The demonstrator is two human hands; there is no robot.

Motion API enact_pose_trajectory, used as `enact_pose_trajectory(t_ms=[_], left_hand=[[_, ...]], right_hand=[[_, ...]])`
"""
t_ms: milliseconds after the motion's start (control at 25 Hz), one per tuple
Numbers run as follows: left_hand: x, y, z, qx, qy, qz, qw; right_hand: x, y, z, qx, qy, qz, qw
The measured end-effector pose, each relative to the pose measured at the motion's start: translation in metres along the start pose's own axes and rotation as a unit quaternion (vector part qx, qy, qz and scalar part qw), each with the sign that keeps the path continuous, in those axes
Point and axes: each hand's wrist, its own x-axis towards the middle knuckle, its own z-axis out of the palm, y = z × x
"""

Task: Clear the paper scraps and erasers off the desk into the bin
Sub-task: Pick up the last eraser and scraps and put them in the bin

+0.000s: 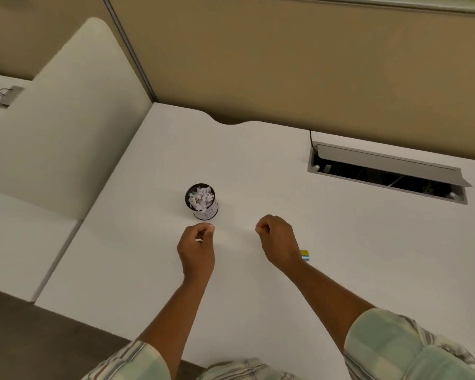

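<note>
Both forearms reach forward over the white desk (pixel 340 242), bare from rolled plaid sleeves, and the bin (pixel 201 200) serves as the landmark. The left hand (pixel 196 252) hangs just on the near side of the bin, back upward, wrist slightly bent, its fingers curled in with thumb and forefinger pinched together; something small and pale shows at the fingertips, but whether it is a scrap or only a nail cannot be told. The right hand (pixel 279 242) sits to the near right of the bin, knuckles up, fingers folded loosely toward the palm in a soft fist; whether it has hold of anything cannot be told. The bin is a small dark cylinder of mesh-like wall with a white paper label on its near face, standing upright on the desk and heaped with white crumpled paper scraps (pixel 202 198). An eraser (pixel 305 255), a small block with yellow and blue banding, lies on the desk well right of the bin, just behind the right wrist and partly hidden by it. The desk top is smooth and matt, with a grey metal cable hatch (pixel 390 165) open far right of the bin, and tan fabric partition panels (pixel 285 64) beyond it.
</note>
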Motion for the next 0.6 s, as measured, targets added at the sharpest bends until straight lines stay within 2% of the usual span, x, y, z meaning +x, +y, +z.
enact_pose_trajectory(t_ms=[120, 280, 480, 600], left_hand=[[0.053, 0.018, -0.009, 0.014, 0.035, 0.016, 0.999], [0.106, 0.026, -0.013, 0.07, 0.013, 0.038, 0.997], [0.13, 0.017, -0.015, 0.144, -0.026, 0.065, 0.987], [0.13, 0.011, -0.018, 0.166, -0.039, 0.09, 0.981]], right_hand=[[0.047, -0.061, 0.013, 0.027, -0.004, -0.034, 0.999], [0.095, -0.113, 0.042, 0.008, -0.017, -0.07, 0.997], [0.115, -0.128, 0.071, -0.055, -0.069, -0.063, 0.994], [0.113, -0.122, 0.074, -0.055, -0.055, -0.048, 0.996]])
